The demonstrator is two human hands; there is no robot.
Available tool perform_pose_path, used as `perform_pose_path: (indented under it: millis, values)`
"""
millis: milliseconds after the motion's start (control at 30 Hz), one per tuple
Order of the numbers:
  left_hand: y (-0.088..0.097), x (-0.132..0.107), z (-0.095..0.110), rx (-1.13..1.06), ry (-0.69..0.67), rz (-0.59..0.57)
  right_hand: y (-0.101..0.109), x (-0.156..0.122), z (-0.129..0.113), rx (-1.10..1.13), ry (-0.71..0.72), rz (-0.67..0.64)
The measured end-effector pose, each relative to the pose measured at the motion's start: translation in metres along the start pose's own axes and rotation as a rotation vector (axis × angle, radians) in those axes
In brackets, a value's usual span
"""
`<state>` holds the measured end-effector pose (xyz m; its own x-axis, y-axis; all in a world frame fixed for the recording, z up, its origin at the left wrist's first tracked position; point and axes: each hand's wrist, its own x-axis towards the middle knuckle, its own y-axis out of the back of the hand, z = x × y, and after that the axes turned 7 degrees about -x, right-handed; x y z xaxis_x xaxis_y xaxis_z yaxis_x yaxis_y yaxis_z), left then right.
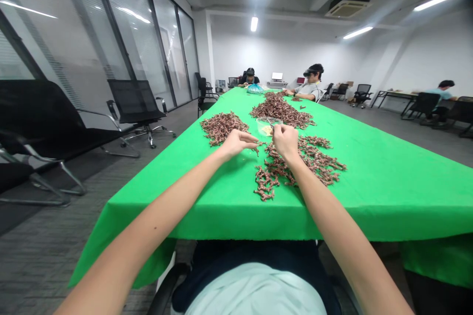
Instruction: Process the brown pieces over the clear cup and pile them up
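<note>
My left hand [237,141] rests on the green tablecloth [369,177], fingers pinched on a small brown piece at its fingertips. My right hand [286,140] is curled into a fist just beside it, gripping something small I cannot make out. Both hover over a heap of small brown pieces [299,162] in front of me. A clear plastic bowl [266,124] sits just beyond my hands. Another brown heap [222,126] lies to the left and a larger one [281,110] further back.
Two people sit at the far end of the long table, near a blue bag [254,89]. Another person sits at a desk on the far right. Black office chairs [136,108] stand along the glass wall on the left.
</note>
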<state>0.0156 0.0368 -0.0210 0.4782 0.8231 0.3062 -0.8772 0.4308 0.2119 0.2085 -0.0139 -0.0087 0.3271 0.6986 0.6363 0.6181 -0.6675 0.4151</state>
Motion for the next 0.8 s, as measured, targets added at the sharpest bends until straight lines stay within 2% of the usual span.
perform_pose_path:
  millis: [200,500,800]
  values:
    - [0.0012,-0.0007,0.0019,-0.008,0.029,0.061,-0.0020,0.0011,0.0035,0.000,0.005,0.001]
    - [0.0009,0.0004,0.0001,-0.046,0.051,0.075,-0.0023,0.0016,0.0021,-0.010,0.003,-0.009]
    - [-0.0030,-0.0006,-0.0031,0.033,0.079,-0.011,0.0005,-0.0002,-0.0011,-0.008,0.011,-0.019]
